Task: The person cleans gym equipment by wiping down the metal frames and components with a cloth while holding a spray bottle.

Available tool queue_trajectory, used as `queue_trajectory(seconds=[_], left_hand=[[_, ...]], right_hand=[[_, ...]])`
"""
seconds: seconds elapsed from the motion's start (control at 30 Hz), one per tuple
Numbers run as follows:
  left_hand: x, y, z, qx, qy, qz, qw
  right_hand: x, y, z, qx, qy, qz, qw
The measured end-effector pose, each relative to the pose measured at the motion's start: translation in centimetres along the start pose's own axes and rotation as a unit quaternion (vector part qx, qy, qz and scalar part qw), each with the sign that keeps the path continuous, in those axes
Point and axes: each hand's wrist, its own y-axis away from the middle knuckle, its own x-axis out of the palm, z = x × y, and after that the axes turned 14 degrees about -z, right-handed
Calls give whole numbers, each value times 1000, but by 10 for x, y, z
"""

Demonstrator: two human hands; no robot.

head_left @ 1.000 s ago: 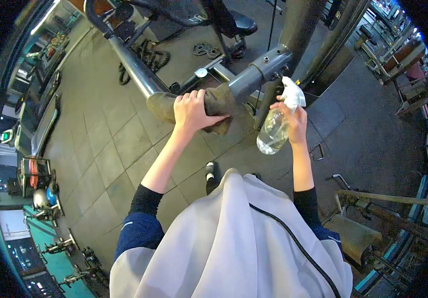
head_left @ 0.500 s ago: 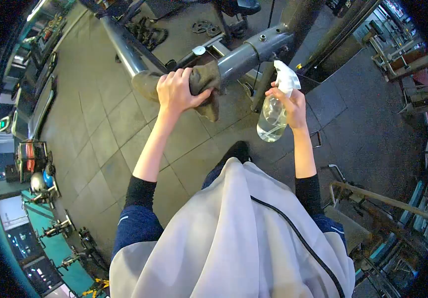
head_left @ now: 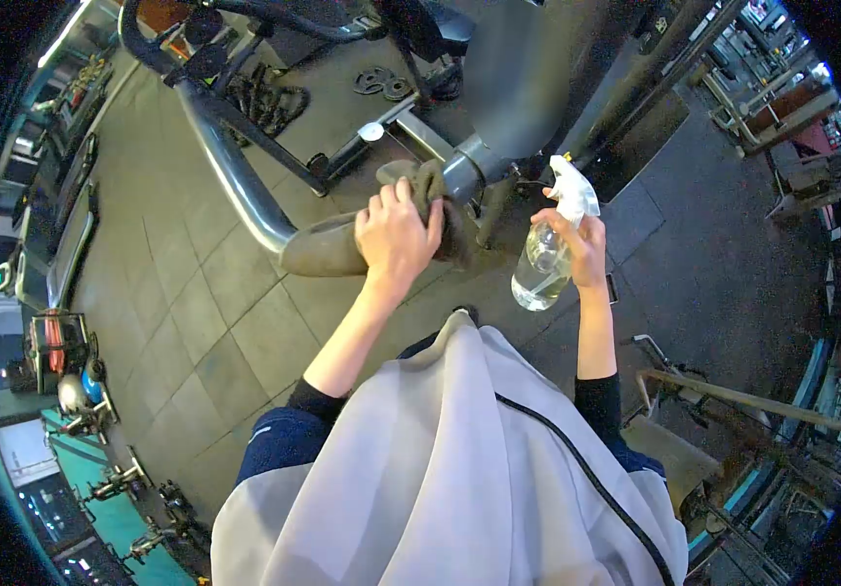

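Observation:
My left hand (head_left: 396,234) is closed over a grey-brown cloth (head_left: 423,184), pressing it around the machine's thick metal bar (head_left: 245,195). Left of the hand, the bar has a matte brownish grip section (head_left: 323,248). The cloth hides the bar's surface underneath, and some of its lower folds look dark. In my right hand (head_left: 588,252) is a clear spray bottle (head_left: 539,269) with a white trigger head, held slightly tilted beside the machine. Clear liquid and a dip tube show inside it. My right fingers wrap around its neck.
The machine's dark upright (head_left: 606,88) rises beyond the bottle. Weight plates (head_left: 381,82) and a heap of dark rope or chain (head_left: 269,103) lie on the tiled floor (head_left: 245,322). A treadmill (head_left: 69,225) stands at left, a bench-like frame (head_left: 674,449) at lower right.
My left hand and the cloth have slid right along the bar, baring more of the grip section on the left. The view has shifted; the right hand still holds the spray bottle.

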Motion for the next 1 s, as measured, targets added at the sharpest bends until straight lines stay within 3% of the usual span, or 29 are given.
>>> queue_trajectory(seconds=[0.1, 0.17, 0.3, 0.47, 0.53, 0.57, 0.6, 0.67, 0.7, 0.73, 0.83, 1.0], left_hand=[[11, -6, -9, 4, 35, -50, 998], [11, -15, -12, -49, 135, -17, 989], [-8, -22, -14, -115, 201, 15, 973], [1, -11, 0, -229, 317, -35, 920], [22, -6, 9, -353, 484, -65, 798], [23, -3, 1, -402, 614, -75, 675], [24, 1, -10, -408, 608, -86, 676], [31, 4, -29, -292, 537, -37, 791], [25, -6, -47, -176, 391, -62, 901], [20, -16, -68, -54, 226, -79, 969], [47, -27, -104, 13, -66, -75, 995], [66, -51, -132, -10, -126, -104, 987]], right_hand=[[-3, -4, -11, 7, 8, -6, 1000], [-3, -5, -16, -7, -3, -17, 1000], [-6, -7, -14, -15, -9, -20, 1000], [-26, -15, -19, 16, 23, 75, 997], [-28, -21, -11, 36, 60, 114, 991], [-30, -26, -10, 46, 48, 133, 989], [-33, -28, -9, 48, 48, 146, 987], [-39, -35, -7, 57, 3, 174, 983], [-44, -38, 0, 73, -1, 197, 978], [-51, -44, 4, 75, 0, 205, 976], [-70, -55, 14, 60, 10, 270, 961], [-110, -74, 23, 55, 27, 346, 936]])
